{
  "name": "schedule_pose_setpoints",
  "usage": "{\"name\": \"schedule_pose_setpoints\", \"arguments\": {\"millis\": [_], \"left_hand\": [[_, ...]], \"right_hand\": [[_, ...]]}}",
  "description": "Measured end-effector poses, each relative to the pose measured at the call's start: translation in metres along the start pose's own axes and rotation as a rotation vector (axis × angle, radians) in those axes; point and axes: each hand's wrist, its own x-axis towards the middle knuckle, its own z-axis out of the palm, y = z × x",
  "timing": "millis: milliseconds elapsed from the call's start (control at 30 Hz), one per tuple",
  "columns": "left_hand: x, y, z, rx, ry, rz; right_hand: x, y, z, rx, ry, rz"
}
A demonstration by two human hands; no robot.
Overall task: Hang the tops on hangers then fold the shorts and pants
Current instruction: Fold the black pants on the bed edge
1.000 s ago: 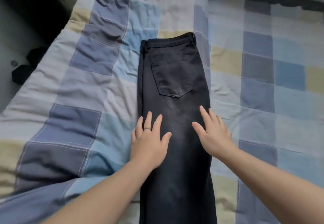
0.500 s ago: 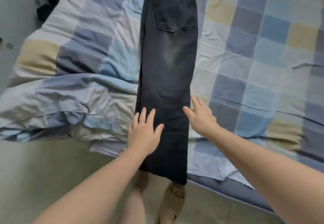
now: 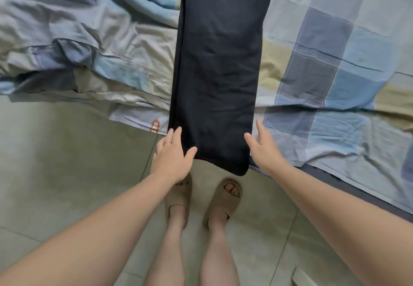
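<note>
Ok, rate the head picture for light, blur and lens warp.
Head view: soft, even light with no glare, only faint shadows in the folds of the quilt; the black pants and quilt look softer near the top edge, while the left hand and right hand look fairly sharp; the wide-angle lens swells the forearms toward the bottom corners.

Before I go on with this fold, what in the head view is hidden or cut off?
- black pants: the waistband end is cut off by the top edge of the head view.
- orange print on the bedsheet: partly covered by the pants, unreadable.
- white object: cut off by the bottom edge, cannot be identified.
- left slipper: its toe is hidden behind the left hand.
</note>
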Motion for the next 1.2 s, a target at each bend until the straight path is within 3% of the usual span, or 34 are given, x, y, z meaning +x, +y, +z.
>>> {"name": "schedule_pose_setpoints", "arguments": {"millis": [267,467,767,933,1200], "left_hand": [[0.05,-0.026,0.013,-0.266,0.219,-0.045],[0.051,-0.04,0.013,-0.339,0.004,-0.002],[-0.039,-0.062,0.053,-0.489,-0.246,-0.103],[-0.082,-0.063,0.036,-0.707,-0.248,-0.252],[-0.16,-0.049,-0.025,-0.728,-0.182,-0.305]], "right_hand": [[0.026,0.03,0.039,0.265,0.175,0.097],[0.016,0.034,0.066,0.437,0.115,0.083],[-0.042,0.033,0.074,0.392,0.081,0.133],[-0.107,0.048,0.069,0.404,0.081,0.29],[-0.216,0.016,0.054,0.652,0.105,0.372]]}}
